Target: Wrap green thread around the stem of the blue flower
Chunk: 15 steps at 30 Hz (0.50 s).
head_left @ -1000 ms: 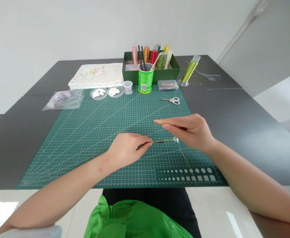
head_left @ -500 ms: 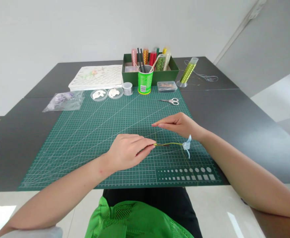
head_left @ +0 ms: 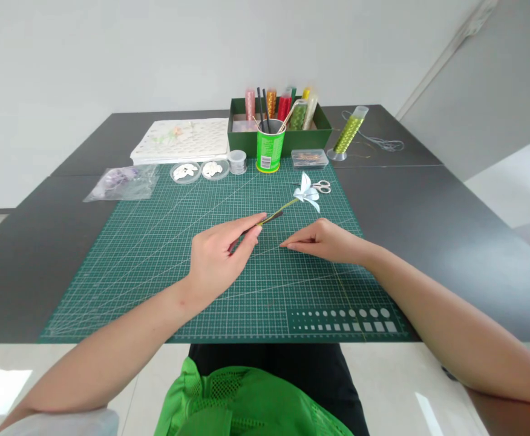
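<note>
My left hand (head_left: pixel 224 251) is closed on the stem of a pale blue artificial flower (head_left: pixel 307 193), held over the cutting mat. The green stem slants up and right out of my fingertips, and a thin dark piece lies along it. The bloom hangs in front of the small scissors (head_left: pixel 322 186) and hides part of their blades. Just right of and below the stem, my right hand (head_left: pixel 322 242) is pinched shut at the fingertips on a thin thread that is hardly visible there. A yellow-green length of thread (head_left: pixel 347 295) trails from beneath that hand to the mat's front edge.
The green cutting mat (head_left: pixel 156 260) covers the dark table. Behind it stand a green box (head_left: pixel 313 140) of thread spools, a green can (head_left: pixel 270 151) of tools, a clear case (head_left: pixel 309 158) and a green spool (head_left: pixel 351 133). Petal dishes (head_left: pixel 186 173), a plastic bag (head_left: pixel 122 183) and white sheets (head_left: pixel 181 142) lie left.
The flower has swung from level to pointing up and away, as my left hand turned. My right hand has moved slightly down, from above the stem to below it.
</note>
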Each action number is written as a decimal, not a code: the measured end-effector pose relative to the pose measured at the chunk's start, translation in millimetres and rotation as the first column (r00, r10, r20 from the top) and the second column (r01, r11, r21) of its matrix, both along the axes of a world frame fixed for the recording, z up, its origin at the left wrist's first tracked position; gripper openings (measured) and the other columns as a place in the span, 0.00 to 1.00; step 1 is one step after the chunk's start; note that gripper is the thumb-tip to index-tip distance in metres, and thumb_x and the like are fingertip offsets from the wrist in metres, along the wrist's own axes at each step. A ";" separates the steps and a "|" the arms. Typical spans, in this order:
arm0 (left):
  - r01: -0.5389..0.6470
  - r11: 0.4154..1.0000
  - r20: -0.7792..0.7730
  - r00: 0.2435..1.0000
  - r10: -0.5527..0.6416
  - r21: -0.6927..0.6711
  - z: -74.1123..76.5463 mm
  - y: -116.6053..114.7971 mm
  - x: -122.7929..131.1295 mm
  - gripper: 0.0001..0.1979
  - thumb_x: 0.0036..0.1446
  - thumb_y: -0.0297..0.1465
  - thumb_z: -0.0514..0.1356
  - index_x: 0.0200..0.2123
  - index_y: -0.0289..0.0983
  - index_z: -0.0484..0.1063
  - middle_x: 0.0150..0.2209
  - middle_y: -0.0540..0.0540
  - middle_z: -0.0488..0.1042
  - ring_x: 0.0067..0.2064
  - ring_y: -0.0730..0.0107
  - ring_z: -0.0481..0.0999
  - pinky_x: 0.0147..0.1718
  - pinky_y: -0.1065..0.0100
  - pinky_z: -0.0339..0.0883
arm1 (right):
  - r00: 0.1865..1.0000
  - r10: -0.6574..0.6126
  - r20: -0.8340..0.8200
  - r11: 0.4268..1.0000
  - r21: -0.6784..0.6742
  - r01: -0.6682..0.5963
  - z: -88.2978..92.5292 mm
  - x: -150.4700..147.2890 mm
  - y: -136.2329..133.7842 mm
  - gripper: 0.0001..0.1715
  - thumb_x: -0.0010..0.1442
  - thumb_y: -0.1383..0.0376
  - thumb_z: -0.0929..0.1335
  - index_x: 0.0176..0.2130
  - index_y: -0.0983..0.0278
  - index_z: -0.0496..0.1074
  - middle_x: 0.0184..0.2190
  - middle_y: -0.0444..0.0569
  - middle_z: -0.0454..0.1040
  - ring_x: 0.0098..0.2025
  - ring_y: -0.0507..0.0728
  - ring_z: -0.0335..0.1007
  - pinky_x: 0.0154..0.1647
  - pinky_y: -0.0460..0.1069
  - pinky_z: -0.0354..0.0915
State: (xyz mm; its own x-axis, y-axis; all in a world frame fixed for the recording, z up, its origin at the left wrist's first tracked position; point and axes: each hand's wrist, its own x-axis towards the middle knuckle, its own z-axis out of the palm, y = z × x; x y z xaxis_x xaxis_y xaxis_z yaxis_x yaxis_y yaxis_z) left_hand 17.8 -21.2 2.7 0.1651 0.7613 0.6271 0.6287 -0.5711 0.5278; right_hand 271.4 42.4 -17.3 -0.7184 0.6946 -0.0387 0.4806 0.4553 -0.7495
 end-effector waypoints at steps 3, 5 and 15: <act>-0.035 0.999 0.031 0.999 0.036 -0.032 2.4 4.0 -2.4 0.11 0.69 0.33 0.61 0.48 0.41 0.83 0.35 0.51 0.86 0.32 0.72 0.83 0.33 0.72 0.75 | 0.997 0.078 0.003 0.996 -0.054 -0.078 4.5 -2.1 -1.9 0.16 0.69 0.61 0.69 0.49 0.64 0.84 0.42 0.49 0.86 0.35 0.53 0.81 0.33 0.46 0.70; -0.051 0.997 0.048 0.997 0.054 -0.060 0.9 8.7 -4.9 0.11 0.69 0.34 0.62 0.49 0.41 0.83 0.33 0.51 0.85 0.31 0.72 0.82 0.32 0.72 0.74 | 0.988 0.150 -0.023 0.984 -0.092 -0.152 9.2 -3.6 -5.4 0.15 0.69 0.61 0.69 0.49 0.64 0.83 0.42 0.49 0.86 0.36 0.53 0.81 0.33 0.45 0.71; -0.073 0.949 -0.059 0.997 0.058 -0.308 -11.8 24.5 -9.6 0.11 0.67 0.35 0.61 0.46 0.42 0.83 0.31 0.53 0.84 0.29 0.69 0.82 0.29 0.69 0.70 | 0.913 0.322 -0.248 0.923 -0.133 -0.362 35.9 -7.9 -28.8 0.14 0.69 0.64 0.71 0.52 0.64 0.82 0.44 0.51 0.85 0.39 0.53 0.84 0.34 0.43 0.73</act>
